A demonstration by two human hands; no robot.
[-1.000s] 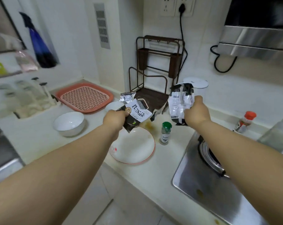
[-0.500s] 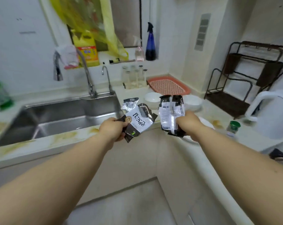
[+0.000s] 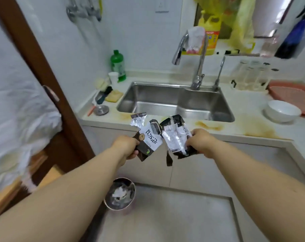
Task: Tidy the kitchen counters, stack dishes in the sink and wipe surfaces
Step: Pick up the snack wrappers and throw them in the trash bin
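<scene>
My left hand (image 3: 126, 147) grips a torn black-and-white food wrapper (image 3: 148, 137) with printed writing. A second crumpled black-and-white wrapper (image 3: 176, 137) is gripped by my right hand (image 3: 200, 143). Both are held out in front of the counter, in front of the steel sink (image 3: 176, 102). Below my left arm, on the floor, stands a small trash bin (image 3: 120, 196) with paper scraps inside. A white bowl (image 3: 282, 110) sits on the counter at the right. Brown stains (image 3: 258, 131) mark the countertop near the sink's front edge.
A tall faucet (image 3: 197, 55) with a rag over it rises behind the sink. A pink drain tray (image 3: 291, 95) lies at far right, clear glasses (image 3: 249, 75) beside it. A green bottle (image 3: 117, 65), cup and sponges stand left of the sink. A brown door frame (image 3: 43, 70) is at left.
My view has swung left from the stove corner past the sink toward the door and the floor bin. Both hands keep hold of their wrappers.
</scene>
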